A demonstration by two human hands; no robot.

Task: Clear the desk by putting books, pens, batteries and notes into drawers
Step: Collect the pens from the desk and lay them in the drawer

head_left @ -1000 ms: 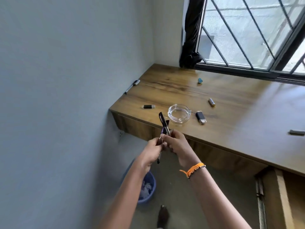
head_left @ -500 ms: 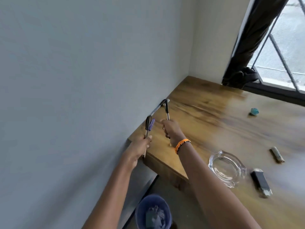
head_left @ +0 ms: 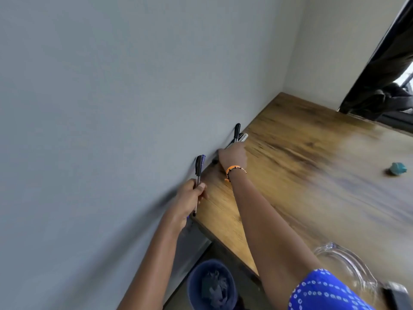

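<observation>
The right hand (head_left: 232, 158) has reached the marker (head_left: 242, 138) by the wall.

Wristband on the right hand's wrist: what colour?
The wristband is orange with a few small beads, seen in the head view, the only one.

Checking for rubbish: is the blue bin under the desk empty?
Not empty: the blue bin holds crumpled grey paper inside its rim.

No legible text (marker (head_left: 243, 137) print blurred).
</observation>
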